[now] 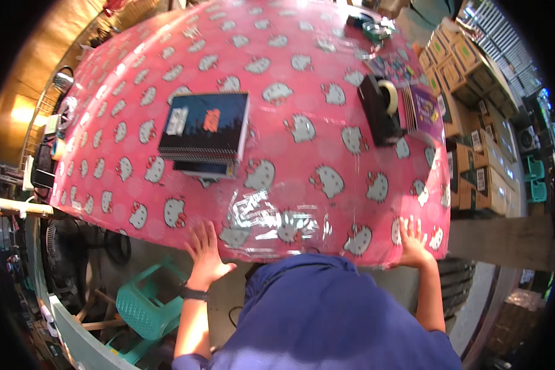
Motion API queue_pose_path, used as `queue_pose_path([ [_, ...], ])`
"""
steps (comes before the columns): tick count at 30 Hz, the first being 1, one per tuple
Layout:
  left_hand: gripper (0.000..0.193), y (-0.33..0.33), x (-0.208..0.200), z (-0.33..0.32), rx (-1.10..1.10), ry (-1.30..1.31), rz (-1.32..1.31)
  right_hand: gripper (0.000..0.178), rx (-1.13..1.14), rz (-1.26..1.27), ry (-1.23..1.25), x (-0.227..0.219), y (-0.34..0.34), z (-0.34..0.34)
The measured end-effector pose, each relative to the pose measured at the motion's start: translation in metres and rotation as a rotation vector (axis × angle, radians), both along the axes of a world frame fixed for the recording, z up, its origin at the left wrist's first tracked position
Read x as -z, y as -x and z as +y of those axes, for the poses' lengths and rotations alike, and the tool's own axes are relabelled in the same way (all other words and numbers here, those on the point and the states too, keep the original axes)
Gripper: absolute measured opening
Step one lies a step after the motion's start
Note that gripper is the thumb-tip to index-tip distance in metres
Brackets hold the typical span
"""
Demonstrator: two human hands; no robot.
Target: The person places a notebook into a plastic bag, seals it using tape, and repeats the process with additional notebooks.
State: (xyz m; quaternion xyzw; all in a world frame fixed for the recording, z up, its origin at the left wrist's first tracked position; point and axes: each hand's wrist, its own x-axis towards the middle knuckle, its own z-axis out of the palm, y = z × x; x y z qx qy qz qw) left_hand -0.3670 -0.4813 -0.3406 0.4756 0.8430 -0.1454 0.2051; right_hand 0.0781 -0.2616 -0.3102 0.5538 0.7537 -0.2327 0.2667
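Note:
My left hand (207, 256) is open with its fingers spread, at the near edge of a table covered in a pink cat-patterned cloth (302, 163) under clear plastic. My right hand (414, 245) is open too, its fingers laid on the near right part of the cloth. Neither hand holds anything. Beyond my left hand lies a stack of dark spiral notebooks (206, 126) with two stickers on the top cover. Farther off, past my right hand, stands a black tape dispenser (376, 111) with a pale roll of tape (388, 97).
Beside the dispenser are purple booklets (422, 111) and a colourful patterned packet (393, 68). Dark items and tape rolls (376, 28) lie at the far right corner. Stacked cardboard boxes (484, 160) stand right of the table. A green plastic stool (151, 302) is at the lower left.

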Motion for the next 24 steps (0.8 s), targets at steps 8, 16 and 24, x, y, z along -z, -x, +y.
queue_pose_path([
  [8,0.084,0.051,0.001,0.124,-0.977,-1.520,-1.304,0.051,0.434,1.351,0.376,0.004,0.357,0.106],
  [16,0.062,0.018,0.012,0.133,-1.470,-1.550,-1.559,0.035,0.570,1.321,0.786,0.025,0.407,0.126],
  [24,0.049,0.027,0.012,0.103,-1.124,-1.060,-1.717,0.056,0.698,1.446,0.805,0.050,0.285,-0.004],
])
